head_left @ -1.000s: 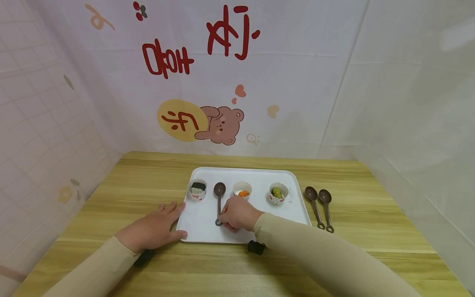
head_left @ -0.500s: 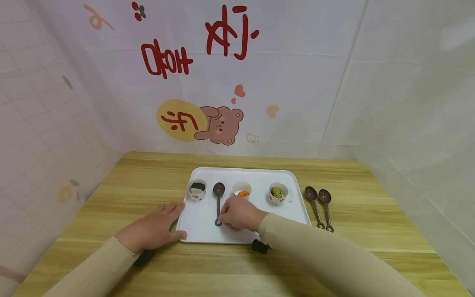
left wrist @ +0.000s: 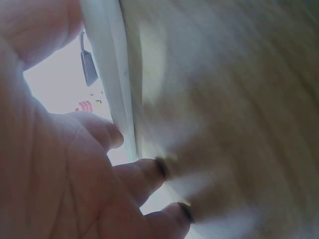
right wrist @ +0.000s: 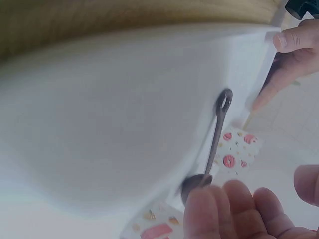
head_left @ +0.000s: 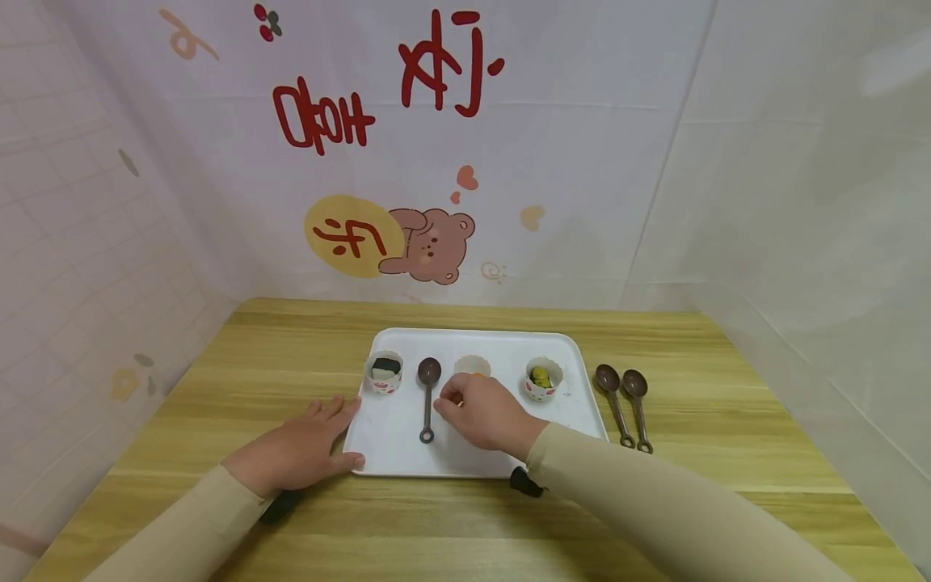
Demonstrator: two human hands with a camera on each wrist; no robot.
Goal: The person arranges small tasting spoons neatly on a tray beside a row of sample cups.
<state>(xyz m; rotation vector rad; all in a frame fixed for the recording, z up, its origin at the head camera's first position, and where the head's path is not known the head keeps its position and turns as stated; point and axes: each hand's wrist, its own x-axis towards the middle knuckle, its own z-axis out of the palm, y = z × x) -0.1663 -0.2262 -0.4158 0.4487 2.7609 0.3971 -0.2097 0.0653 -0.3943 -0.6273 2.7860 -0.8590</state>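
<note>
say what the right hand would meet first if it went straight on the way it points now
Most likely the brown spoon on the white tray, just ahead of the right hand in the head view. Its height over the tray is unclear, so it might pass above.

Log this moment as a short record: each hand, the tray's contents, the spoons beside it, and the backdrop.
left hand: resting on the left edge of the white tray
right hand: over the tray, beside the tray spoon, holding nothing visible
left cup: black-and-white item
middle cup: partly hidden by the right hand, something orange showing
right cup: green pieces
off tray: two brown spoons, to its right
backdrop: printed bear
</note>
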